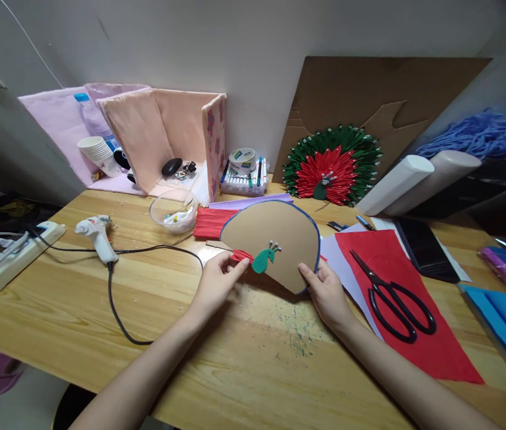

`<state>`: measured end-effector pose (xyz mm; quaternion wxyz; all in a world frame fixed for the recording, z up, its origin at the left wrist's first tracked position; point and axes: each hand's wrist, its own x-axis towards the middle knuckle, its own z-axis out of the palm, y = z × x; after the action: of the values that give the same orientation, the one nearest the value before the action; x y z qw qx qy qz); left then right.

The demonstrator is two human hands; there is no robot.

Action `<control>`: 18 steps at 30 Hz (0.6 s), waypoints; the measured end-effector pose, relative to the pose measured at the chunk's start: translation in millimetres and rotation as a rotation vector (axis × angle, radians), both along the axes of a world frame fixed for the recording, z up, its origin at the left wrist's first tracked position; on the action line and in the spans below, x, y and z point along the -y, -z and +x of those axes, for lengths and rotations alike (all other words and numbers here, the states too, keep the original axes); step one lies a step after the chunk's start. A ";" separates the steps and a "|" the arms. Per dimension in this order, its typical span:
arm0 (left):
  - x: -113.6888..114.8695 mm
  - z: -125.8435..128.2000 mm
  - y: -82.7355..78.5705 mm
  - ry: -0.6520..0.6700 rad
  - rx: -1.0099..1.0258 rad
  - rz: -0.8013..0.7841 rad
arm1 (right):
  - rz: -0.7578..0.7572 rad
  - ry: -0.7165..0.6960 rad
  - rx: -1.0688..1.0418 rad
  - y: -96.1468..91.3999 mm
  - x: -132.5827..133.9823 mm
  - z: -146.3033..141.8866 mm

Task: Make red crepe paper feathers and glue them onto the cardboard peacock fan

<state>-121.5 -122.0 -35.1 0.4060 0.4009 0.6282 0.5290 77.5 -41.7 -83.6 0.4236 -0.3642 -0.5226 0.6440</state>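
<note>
A rounded cardboard piece point(280, 230) with a blue-marked edge is tilted up above the table. On its front is a green peacock head cutout point(261, 261) topped with small beaded stalks. My right hand point(328, 292) grips the cardboard at its lower right edge, thumb on the front. At the lower left, my left hand point(219, 280) pinches a small red crepe paper piece point(241, 257) beside the green cutout. Whether those left fingers also hold the cardboard is hard to see. A bit of red shows behind the cardboard near my right hand.
Left stands a glue gun point(98, 236), its cord trailing across the table. Black scissors point(389, 295) lie on red paper point(432, 334) at right. Behind are a clear bowl point(173, 210), a stack of red crepe paper point(210, 222), a marker box point(244, 188) and a finished green-and-red peacock point(333, 170).
</note>
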 end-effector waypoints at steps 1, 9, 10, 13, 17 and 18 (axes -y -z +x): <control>-0.3 -0.2 0.5 -0.001 0.008 -0.003 | 0.009 -0.002 0.007 -0.1 -0.2 -0.1; -1.2 1.3 5.4 -0.018 0.024 -0.015 | 0.006 -0.022 0.012 -3.1 0.3 -0.5; -1.1 1.7 6.2 -0.019 0.021 -0.014 | 0.000 -0.029 0.008 -3.1 0.2 -0.5; -0.7 2.7 8.1 -0.017 0.009 -0.010 | -0.017 -0.047 -0.011 -3.2 -0.3 -0.4; -0.2 3.7 9.1 -0.016 0.002 -0.018 | -0.030 -0.070 -0.031 -3.1 -0.5 0.0; -0.2 3.8 9.2 -0.019 0.002 -0.021 | -0.035 -0.072 -0.033 -3.0 -0.5 0.1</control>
<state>-117.7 -121.8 -44.3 0.4057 0.3902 0.6370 0.5266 77.6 -41.3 -80.6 0.4023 -0.3421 -0.5169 0.6737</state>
